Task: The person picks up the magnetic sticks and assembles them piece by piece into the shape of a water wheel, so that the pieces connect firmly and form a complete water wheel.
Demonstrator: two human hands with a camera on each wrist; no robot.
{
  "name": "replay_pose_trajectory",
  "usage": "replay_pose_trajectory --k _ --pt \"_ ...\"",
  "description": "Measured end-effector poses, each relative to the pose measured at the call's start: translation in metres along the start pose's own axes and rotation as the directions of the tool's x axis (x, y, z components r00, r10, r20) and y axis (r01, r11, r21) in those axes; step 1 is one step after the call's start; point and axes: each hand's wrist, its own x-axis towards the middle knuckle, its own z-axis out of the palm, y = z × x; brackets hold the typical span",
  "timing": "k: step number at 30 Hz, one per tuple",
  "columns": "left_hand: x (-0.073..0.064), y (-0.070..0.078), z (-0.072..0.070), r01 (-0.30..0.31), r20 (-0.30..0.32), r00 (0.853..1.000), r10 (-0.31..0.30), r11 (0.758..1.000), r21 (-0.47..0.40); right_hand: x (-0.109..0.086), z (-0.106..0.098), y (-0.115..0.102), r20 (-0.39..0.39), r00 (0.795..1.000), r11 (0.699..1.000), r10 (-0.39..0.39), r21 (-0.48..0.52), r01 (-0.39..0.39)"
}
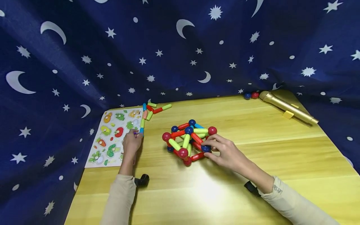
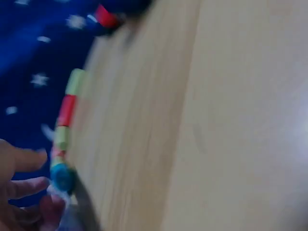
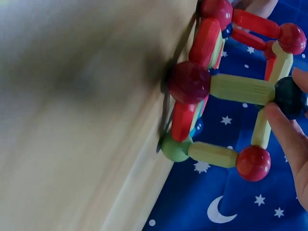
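Note:
A framework of magnetic sticks and balls (image 1: 186,140) stands on the table, in red, yellow-green and blue. My right hand (image 1: 225,151) pinches a dark blue ball (image 3: 288,97) at its right corner between thumb and fingers. In the right wrist view, a yellow-green stick (image 3: 240,89) joins that ball to a red ball (image 3: 189,82). To the left, my left hand (image 1: 131,142) holds the near end of a row of loose sticks, its fingertips at a blue stick (image 1: 142,130). Something small and purple shows by those fingers, too little to identify. The left wrist view is blurred.
Under the left hand lies a vegetable picture board (image 1: 99,132). More loose sticks, red (image 1: 157,110) and yellow-green (image 1: 167,106), lie beyond it. At the back right are a blue ball (image 1: 247,96), a red ball (image 1: 255,95) and a gold microphone (image 1: 289,107). A starry curtain (image 1: 168,47) borders the table.

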Motion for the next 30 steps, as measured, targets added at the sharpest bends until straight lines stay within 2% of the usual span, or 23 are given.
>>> replay_pose_trajectory --k 3,6,9,11,14,17,20,24,28,30 --pt "0.026 0.004 0.007 -0.022 0.048 0.999 0.014 0.984 0.176 0.0 0.002 0.002 -0.026 0.999 1.0 -0.025 0.014 0.025" --pt "0.034 0.009 0.012 -0.019 0.057 0.998 0.003 0.96 0.278 0.0 0.002 0.003 -0.036 0.999 1.0 -0.019 0.023 0.02" --pt "0.029 0.014 0.009 -0.034 0.045 0.999 0.021 0.948 0.315 0.0 0.001 0.004 -0.04 0.999 1.0 0.002 0.029 0.0" --pt "0.021 0.016 0.003 -0.04 0.038 0.999 0.03 0.952 0.303 0.0 0.001 0.005 -0.038 0.999 0.999 0.008 0.035 -0.007" --pt "0.008 0.017 -0.009 -0.036 0.075 0.997 0.016 0.963 0.268 -0.001 0.001 0.005 -0.034 0.999 0.999 0.007 0.042 -0.005" --pt "0.0 0.017 -0.015 -0.038 0.124 0.992 0.003 0.961 0.276 -0.001 0.001 0.006 -0.04 0.999 0.999 -0.001 0.044 0.003" --pt "0.001 0.015 -0.009 -0.058 0.129 0.992 0.013 0.936 0.347 -0.001 0.001 0.007 -0.048 0.999 0.999 -0.008 0.04 0.009" --pt "0.008 0.013 0.006 -0.074 0.065 0.997 0.051 0.9 0.43 -0.001 0.001 0.008 -0.05 0.999 0.999 -0.012 0.033 0.014" --pt "0.015 0.013 0.014 -0.069 0.012 0.997 0.071 0.89 0.45 -0.002 0.001 0.008 -0.048 0.999 0.999 -0.016 0.039 0.018" --pt "0.017 0.013 0.013 -0.063 0.012 0.998 0.065 0.888 0.455 -0.002 0.001 0.008 -0.046 0.999 0.999 -0.019 0.041 0.021"
